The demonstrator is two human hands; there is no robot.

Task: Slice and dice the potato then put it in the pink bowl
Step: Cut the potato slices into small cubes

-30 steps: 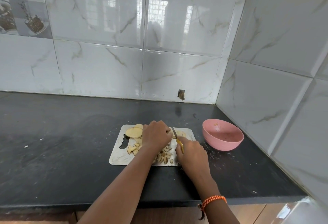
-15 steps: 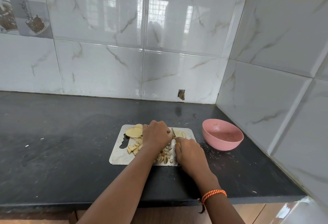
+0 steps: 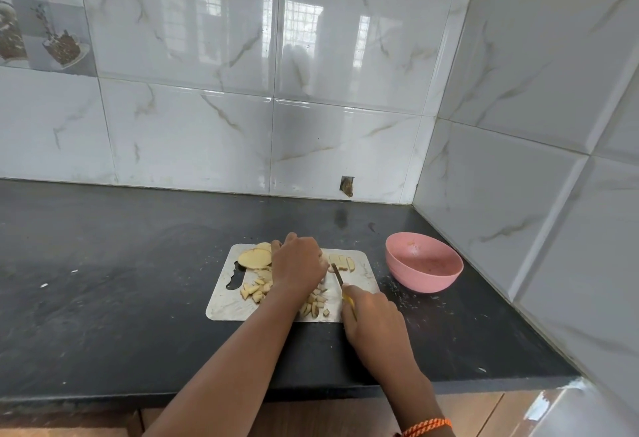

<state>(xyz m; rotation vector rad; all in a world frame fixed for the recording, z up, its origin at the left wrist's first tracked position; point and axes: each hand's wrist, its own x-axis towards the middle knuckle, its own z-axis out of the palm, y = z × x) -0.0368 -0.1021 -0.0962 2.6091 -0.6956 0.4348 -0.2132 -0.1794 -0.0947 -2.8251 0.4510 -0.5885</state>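
Nearest the camera, an orange braided wristband (image 3: 427,427) circles the person's right wrist at the bottom edge. Above it the right hand (image 3: 375,320) is clenched around the yellow handle of a small knife (image 3: 340,282), whose blade angles up and to the left over the cutting board (image 3: 226,301), its tip just beside the left hand. The left hand (image 3: 299,262) lies knuckles-up over the middle of the board with its fingers curled down onto potato beneath; what exactly they hold is hidden by the hand itself. Diced potato pieces (image 3: 316,303) lie scattered on the near part of the board around the left wrist, a few flat potato slices (image 3: 254,257) sit at the board's far left corner, and some cut strips (image 3: 342,262) lie at its far right. The board rests on a dark countertop (image 3: 103,281). The pink bowl (image 3: 423,265) stands on the counter to the right of the board, apart from it, near the corner. Glossy marble-patterned wall tiles (image 3: 207,118) rise behind.
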